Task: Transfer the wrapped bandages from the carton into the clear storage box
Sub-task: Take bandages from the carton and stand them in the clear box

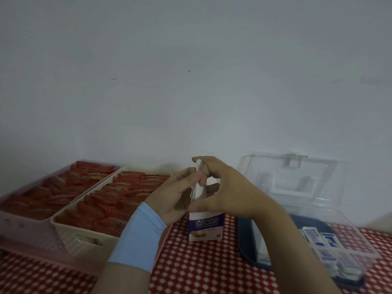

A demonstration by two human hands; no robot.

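A small white and purple carton (206,227) stands upright on the red checked tablecloth, at the middle of the view. Just above its open top, both hands hold a thin stack of white wrapped bandages (198,185). My left hand (174,194), with a light blue wristband, grips the stack from the left. My right hand (222,187) pinches it from the right and top. The clear storage box (347,247) sits at the right with its lid (292,177) raised against the wall. Several blue and white packets (318,238) lie inside the box.
Two trays of red wrapped items stand at the left: a cream basket (84,236) and a pink one (31,236) behind it. A dark blue tray (246,240) lies under the clear box. A pale wall rises right behind the table.
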